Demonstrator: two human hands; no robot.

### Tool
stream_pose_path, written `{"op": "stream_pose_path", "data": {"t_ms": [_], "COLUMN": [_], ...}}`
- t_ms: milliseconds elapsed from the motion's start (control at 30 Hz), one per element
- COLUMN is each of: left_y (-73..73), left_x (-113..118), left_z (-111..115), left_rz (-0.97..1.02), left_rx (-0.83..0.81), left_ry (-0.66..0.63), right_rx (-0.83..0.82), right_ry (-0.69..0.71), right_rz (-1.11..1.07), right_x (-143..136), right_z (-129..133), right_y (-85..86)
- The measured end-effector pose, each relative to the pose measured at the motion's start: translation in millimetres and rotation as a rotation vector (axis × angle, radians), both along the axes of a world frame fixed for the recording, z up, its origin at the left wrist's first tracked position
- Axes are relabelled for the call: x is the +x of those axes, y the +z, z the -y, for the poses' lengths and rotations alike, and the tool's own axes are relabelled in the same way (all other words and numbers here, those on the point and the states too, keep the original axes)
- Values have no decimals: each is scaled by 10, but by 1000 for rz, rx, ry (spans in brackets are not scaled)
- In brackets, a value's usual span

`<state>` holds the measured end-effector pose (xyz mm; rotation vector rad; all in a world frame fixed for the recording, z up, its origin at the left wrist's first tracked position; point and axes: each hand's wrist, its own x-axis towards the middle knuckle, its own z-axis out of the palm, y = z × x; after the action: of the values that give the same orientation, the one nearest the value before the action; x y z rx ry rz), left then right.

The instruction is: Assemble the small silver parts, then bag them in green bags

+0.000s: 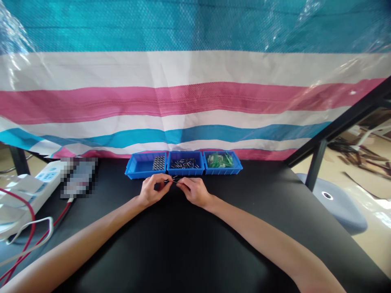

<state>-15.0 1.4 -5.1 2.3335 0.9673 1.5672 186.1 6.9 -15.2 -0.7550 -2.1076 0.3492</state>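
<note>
My left hand (153, 189) is closed, thumb and index finger pinched together just in front of the bins. My right hand (195, 191) is closed in a pinch as well, its fingertips almost meeting those of the left. Between the two sets of fingertips is a small, thin metal piece (175, 179), too small to make out exactly. Directly behind the hands stands the middle blue bin (195, 171) with loose metal pins (185, 163). The left blue bin (139, 174) holds short metal cylinders (159, 163) standing in rows. In the right blue bin (224, 171) lie green-and-clear plastic packets (220, 159).
A striped plastic sheet (183, 97) hangs behind the black table (244, 199). At left are a white power strip (45, 177), a blurred-out device (79, 177) and red and white cables (30, 232). A grey stool (339, 207) stands beyond the right edge, near a black metal frame (314, 162).
</note>
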Motion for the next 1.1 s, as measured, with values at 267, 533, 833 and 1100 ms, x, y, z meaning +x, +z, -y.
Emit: {"op": "stream_pose_path", "data": {"t_ms": [267,533,833,1100], "left_y": [1,-31,-60,-59], "left_x": [-2,-4,-23,-21], "left_z": [1,-13,-19,-23], "left_rz": [-4,-6,-21,-25], "left_rx": [2,31,18,10], "left_ry": [-12,-11,-15,-19], "right_rx": [-7,-13,-4,11], "right_ry": [2,4,2,4], "right_rz": [7,21,53,74], "right_x": [1,6,6,7], "right_z": [0,-4,11,12], "right_y": [1,-7,16,16]}}
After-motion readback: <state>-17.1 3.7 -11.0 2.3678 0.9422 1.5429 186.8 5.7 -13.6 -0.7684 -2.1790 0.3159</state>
